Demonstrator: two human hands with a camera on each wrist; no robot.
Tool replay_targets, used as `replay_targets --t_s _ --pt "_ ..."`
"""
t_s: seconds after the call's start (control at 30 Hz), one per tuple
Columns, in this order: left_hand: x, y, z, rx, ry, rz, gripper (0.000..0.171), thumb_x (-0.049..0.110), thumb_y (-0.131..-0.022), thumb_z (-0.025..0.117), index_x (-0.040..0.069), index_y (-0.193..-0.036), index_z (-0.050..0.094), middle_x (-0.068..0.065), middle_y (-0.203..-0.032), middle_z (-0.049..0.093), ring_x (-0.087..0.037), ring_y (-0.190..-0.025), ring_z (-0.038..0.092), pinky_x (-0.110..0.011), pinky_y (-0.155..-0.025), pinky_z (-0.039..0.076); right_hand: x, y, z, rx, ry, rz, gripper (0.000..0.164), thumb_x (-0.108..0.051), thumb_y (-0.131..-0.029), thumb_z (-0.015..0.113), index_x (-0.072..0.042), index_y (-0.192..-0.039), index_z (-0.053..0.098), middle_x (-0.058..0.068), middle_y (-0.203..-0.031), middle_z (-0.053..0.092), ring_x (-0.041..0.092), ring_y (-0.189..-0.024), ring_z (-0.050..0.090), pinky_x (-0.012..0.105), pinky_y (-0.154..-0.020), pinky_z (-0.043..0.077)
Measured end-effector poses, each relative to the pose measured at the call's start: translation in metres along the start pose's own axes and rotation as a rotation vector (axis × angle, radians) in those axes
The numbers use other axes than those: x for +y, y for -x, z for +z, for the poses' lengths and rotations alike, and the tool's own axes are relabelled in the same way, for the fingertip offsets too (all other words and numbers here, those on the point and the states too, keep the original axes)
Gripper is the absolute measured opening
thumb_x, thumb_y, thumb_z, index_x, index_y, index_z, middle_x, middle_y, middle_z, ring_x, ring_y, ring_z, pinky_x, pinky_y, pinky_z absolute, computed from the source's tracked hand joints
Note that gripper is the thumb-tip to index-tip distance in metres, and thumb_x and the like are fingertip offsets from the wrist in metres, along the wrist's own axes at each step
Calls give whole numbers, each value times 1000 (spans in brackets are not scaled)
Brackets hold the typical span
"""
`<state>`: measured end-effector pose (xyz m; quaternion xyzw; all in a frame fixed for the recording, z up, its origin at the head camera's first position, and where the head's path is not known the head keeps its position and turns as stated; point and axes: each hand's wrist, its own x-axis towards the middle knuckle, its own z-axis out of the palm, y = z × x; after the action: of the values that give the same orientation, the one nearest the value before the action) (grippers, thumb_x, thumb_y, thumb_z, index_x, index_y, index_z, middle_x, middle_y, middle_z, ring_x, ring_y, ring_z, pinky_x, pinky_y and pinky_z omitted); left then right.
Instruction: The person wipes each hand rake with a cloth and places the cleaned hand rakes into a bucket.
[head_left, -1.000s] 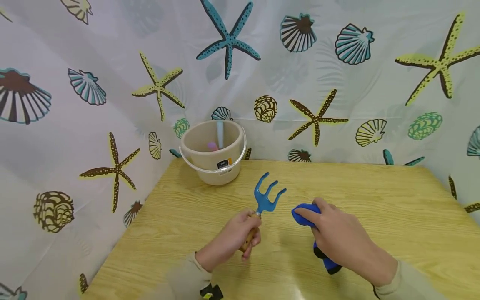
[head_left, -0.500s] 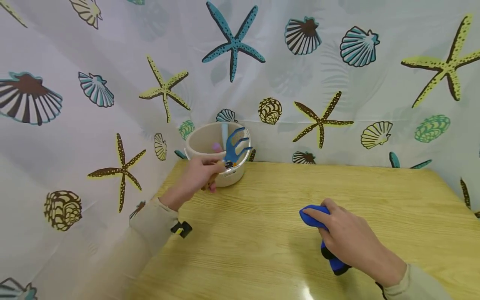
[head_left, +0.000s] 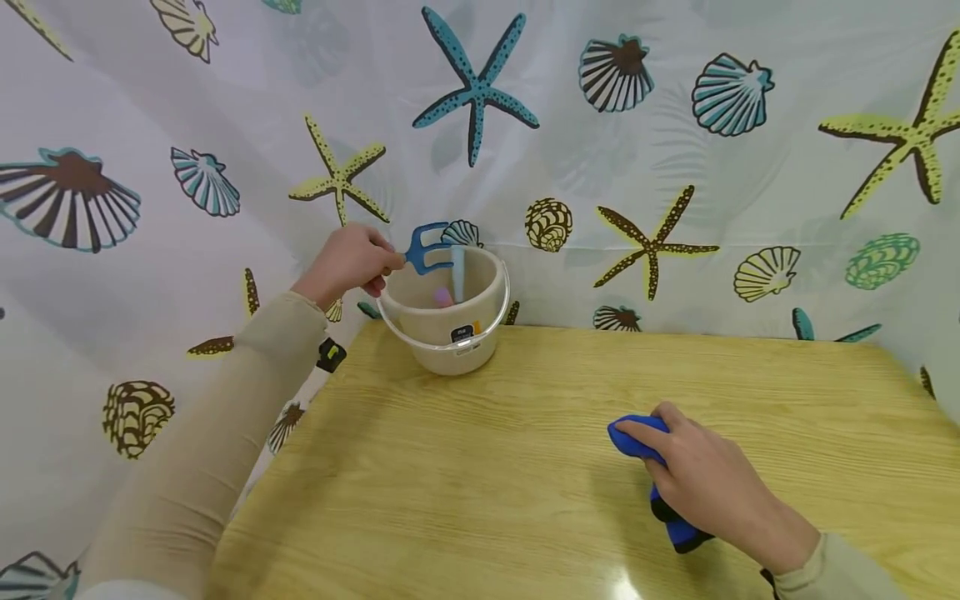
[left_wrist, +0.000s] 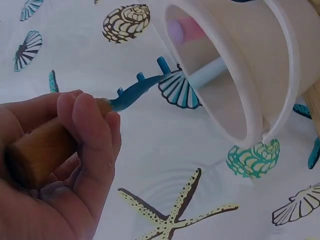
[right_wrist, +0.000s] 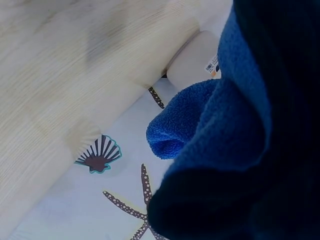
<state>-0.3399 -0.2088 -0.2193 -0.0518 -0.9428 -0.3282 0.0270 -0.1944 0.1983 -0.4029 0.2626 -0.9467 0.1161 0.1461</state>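
Up at the beige bucket [head_left: 420, 327], my left hand [head_left: 358, 260] grips the wooden handle [left_wrist: 42, 150] of a hand fork. The fork's blue three-tined head [head_left: 426, 250] overlaps the bucket's back rim in the head view; the left wrist view shows the tines beside the bucket's mouth. A light blue rod-like piece [head_left: 458, 273] and a pink rounded end [head_left: 443, 297] stick up inside the bucket. On the right, my right hand [head_left: 708, 479] holds a folded blue terry cloth [head_left: 637, 437] with dark trim, its lower end hanging below the fingers.
The bucket stands at the back left corner of a wooden table [head_left: 555, 392], its clear bail handle [head_left: 491, 329] hanging down in front. A white curtain [head_left: 570, 167] printed with starfish and shells closes off the back and sides.
From the middle of the table, my left hand has carried the hand fork left and up to the bucket's rim. My right hand stays nearly in place with the cloth.
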Motion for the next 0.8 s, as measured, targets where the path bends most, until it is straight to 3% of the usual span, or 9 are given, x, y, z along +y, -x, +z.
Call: replay_targets --t_s 0.17,0.37,0.63,0.8 --pt "3 -27 -3 -14 -103 -17 18 18 -85 67 2 -77 68 -6 -62 58 -23 -60 62 -30 -57 59 4 0 0 5 1 -15 43 -13 -82 68 -21 -124 63 11 -102 56 17 -72 56 23 -43 41" --pt "7 -58 4 -49 -207 -64 27 13 -81 68 7 -56 56 -1 -47 47 -23 -52 58 -28 -51 57 5 1 -2 -12 -10 -9 42 -12 -82 67 -21 -123 64 11 -101 55 14 -66 53 23 -43 39" --pt "6 -90 33 -185 -289 -114 17 2 -78 64 3 -63 54 -5 -50 49 -19 -45 53 -30 -48 57 6 8 -1 -43 -13 18 41 -14 -82 69 -23 -122 64 14 -106 56 15 -70 53 24 -46 42" --pt "2 -102 54 -269 -358 -161 10 4 -81 65 -1 -74 59 -6 -54 51 -16 -44 51 -26 -44 54 9 11 0 -53 -15 33 42 -14 -82 69 -24 -122 64 12 -104 55 14 -68 52 23 -44 41"
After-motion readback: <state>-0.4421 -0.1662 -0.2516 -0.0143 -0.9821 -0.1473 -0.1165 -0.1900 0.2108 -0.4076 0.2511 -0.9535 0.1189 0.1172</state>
